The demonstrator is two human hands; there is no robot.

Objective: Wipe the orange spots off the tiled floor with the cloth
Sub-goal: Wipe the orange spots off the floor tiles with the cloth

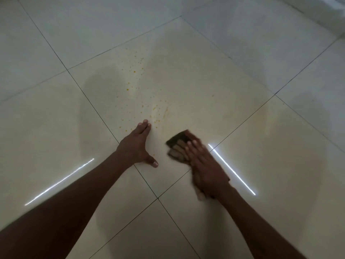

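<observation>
Small orange spots [134,71] are scattered over one pale floor tile [196,81], from its far corner down to a denser patch of spots [156,114] just beyond my fingers. My left hand [138,146] lies flat on the tile, fingers straight and together, thumb spread out. My right hand [203,163] presses flat on a striped brown and beige cloth [177,146], which lies on the floor to the right of my left hand. The right hand and cloth are blurred. Part of the cloth is hidden under my palm.
Glossy cream tiles with dark grout lines [89,103] spread all around. Two bright light reflections [59,182] [231,169] streak the floor beside my arms. A raised pale edge [317,14] runs along the far right corner.
</observation>
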